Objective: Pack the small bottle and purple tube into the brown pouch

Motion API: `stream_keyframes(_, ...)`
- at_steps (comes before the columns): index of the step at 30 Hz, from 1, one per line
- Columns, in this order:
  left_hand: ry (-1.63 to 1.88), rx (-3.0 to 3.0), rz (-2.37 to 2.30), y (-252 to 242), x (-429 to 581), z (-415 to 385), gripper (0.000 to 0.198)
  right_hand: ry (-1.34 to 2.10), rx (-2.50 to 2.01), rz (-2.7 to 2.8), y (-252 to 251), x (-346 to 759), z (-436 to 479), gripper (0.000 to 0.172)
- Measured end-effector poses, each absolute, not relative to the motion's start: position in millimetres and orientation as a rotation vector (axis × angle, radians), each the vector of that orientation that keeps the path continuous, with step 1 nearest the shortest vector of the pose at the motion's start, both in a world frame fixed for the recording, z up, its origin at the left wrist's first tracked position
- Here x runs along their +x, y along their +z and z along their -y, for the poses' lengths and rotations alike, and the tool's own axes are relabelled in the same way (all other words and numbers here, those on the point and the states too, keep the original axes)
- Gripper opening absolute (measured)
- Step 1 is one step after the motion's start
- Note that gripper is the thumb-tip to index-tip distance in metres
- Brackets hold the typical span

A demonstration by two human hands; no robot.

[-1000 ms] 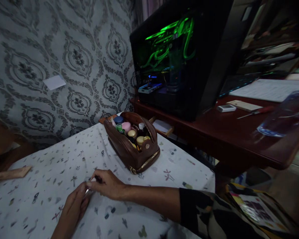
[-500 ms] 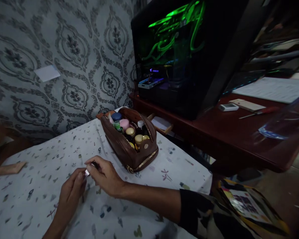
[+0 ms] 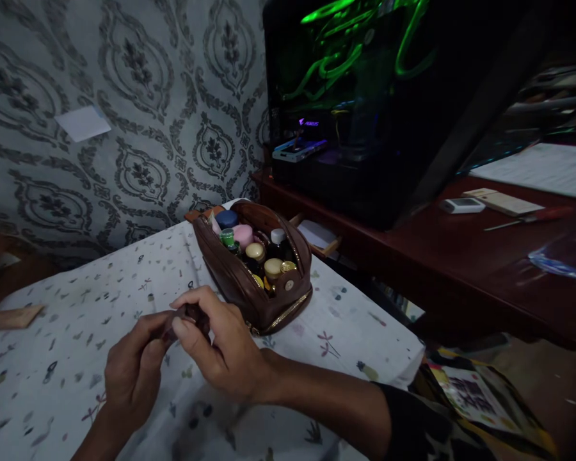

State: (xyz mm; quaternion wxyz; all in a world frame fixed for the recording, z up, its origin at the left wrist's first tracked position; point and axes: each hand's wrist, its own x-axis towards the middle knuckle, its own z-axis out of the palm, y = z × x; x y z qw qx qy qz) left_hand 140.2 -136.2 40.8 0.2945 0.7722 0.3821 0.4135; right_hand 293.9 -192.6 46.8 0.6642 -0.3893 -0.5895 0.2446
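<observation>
Above the patterned tablecloth (image 3: 77, 320), my two hands meet fingertip to fingertip. A small dark brownish object (image 3: 173, 325), its kind not clear, is pinched between them. My left hand (image 3: 135, 362) is closed on its near left side. The thumb and curled fingers of my right hand (image 3: 223, 342) grip it from the right and hide much of it. Just beyond stands an unzipped brown leather pouch (image 3: 230, 282). Inside it are several small containers, among them a pink lid (image 3: 242, 235), a blue lid (image 3: 226, 219), a green-capped bottle (image 3: 227, 238) and a white-capped bottle (image 3: 278, 237).
On the right, a dark red desk (image 3: 413, 256) bears a computer case (image 3: 355, 186) lit green inside, a small white device (image 3: 463, 205) and a screwdriver (image 3: 528, 218). A wooden strip (image 3: 12, 319) lies at the table's left. Patterned wallpaper (image 3: 173, 115) rises behind.
My hands appear nearer and slightly lower, with the object turned between the fingers; its bright white patch no longer shows. The view has shifted a little.
</observation>
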Motion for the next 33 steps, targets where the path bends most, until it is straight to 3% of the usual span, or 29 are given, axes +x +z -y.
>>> stream_keyframes(6, 1.194, 2.314, -0.943, 49.2, 144.6, 140.0, 0.034, 0.544, -0.872, 1.361, 50.1, 301.5, 200.8, 0.015)
stream_keyframes(11, 1.068, 2.521, -0.811, 51.1, 145.2, 140.5, 0.031, 0.364, -0.802, 1.434, 51.1, 317.7, 213.6, 0.016)
stream_keyframes(21, 0.990, 2.690, -0.470, 61.1, 187.1, 133.6, 0.034, 0.372, -1.032, 1.195, 63.3, 377.7, 245.6, 0.018)
stream_keyframes(27, 1.164, 2.948, -0.236, 55.4, 215.2, 132.5, 0.030, 0.192, -1.185, 1.154, 44.0, 391.6, 257.9, 0.017)
stream_keyframes(33, 1.167, 3.027, -0.213, 40.6, 218.5, 131.8, 0.033, -0.118, -1.269, 1.126, 49.9, 406.4, 249.8, 0.006)
